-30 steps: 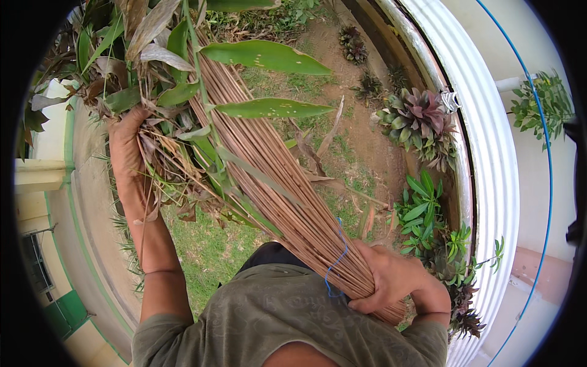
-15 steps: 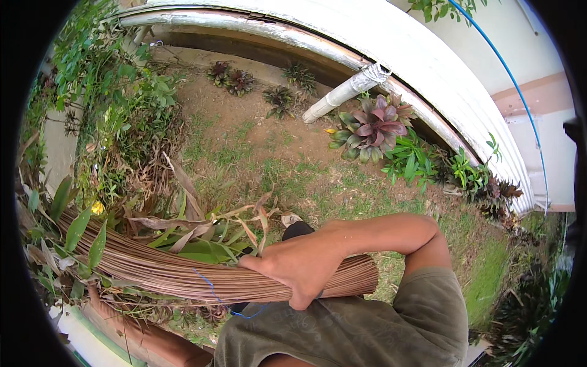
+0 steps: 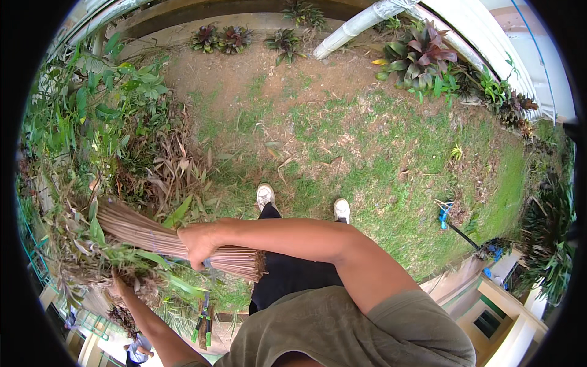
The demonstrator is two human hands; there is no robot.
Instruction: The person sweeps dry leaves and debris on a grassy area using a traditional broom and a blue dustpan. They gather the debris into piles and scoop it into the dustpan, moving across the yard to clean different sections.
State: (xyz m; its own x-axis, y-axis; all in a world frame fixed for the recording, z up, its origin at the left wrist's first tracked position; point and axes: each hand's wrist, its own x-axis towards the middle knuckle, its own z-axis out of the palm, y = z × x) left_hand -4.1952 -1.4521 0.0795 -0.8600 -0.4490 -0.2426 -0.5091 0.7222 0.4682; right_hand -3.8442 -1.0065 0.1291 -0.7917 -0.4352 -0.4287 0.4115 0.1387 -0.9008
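Observation:
My right hand [image 3: 199, 243] is wrapped round a stick broom [image 3: 147, 229], a thick bundle of thin brown sticks. The broom lies slanting in front of my body, its cut ends near my waist and its other end among leaves at the left. A clump of green and dry plant cuttings [image 3: 131, 260] is against the broom's near side. At that clump's lower edge is my left hand [image 3: 118, 283], its fingers hidden in the foliage.
Leafy plants [image 3: 104, 110] and dry leaves [image 3: 177, 165] crowd the left. Green-handled shears [image 3: 205, 321] lie at the bottom. A blue-headed tool [image 3: 444, 214] with a black handle rests on the grass at right. Beyond stand a pale post [image 3: 354, 30] and purple-leaved plants [image 3: 422, 58]. Another person [image 3: 139, 350] is at lower left.
My view has tilted down, bringing my shoes into sight. The broom and my right hand have shifted left, and the left hand has come up beside the plant clump.

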